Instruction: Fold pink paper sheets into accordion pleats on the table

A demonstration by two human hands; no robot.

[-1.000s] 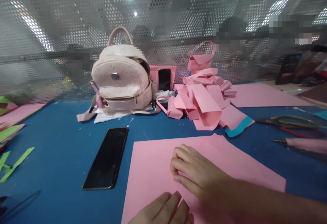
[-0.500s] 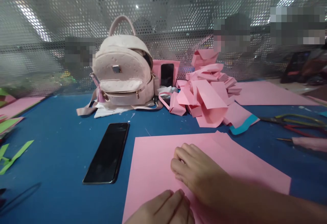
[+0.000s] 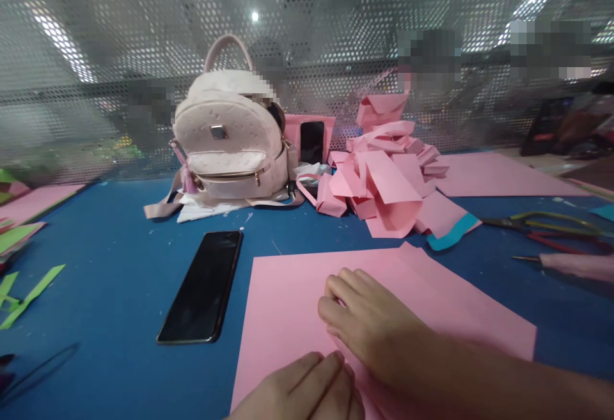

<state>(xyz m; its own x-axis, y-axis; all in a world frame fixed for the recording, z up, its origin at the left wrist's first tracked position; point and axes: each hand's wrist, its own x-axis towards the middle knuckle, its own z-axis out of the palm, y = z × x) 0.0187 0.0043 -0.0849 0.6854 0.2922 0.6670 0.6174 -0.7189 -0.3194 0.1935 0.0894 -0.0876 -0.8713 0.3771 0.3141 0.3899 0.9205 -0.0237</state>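
A large pink sheet of paper point(image 3: 283, 305) lies in front of me on the blue table, with a second pink layer along its right part. My right hand point(image 3: 367, 314) rests on the sheet, its fingers curled and closed against the paper. Nearer to me, my left hand point(image 3: 307, 388) is on the lower part of the sheet, fingers pressed together and bent down at the paper. The fingertips of both hands are mostly hidden, and the bottom of the frame cuts off the left hand.
A black phone point(image 3: 201, 289) lies left of the sheet. Behind stand a pale pink backpack point(image 3: 230, 132) and a heap of folded pink paper pieces point(image 3: 384, 177). Scissors point(image 3: 542, 223) and a pink-handled awl point(image 3: 570, 263) lie at right. Green paper strips point(image 3: 33, 295) are at left.
The view has shifted slightly. Both hands stay in nearly the same place on the pink paper, with no clear change in their closed fingers.
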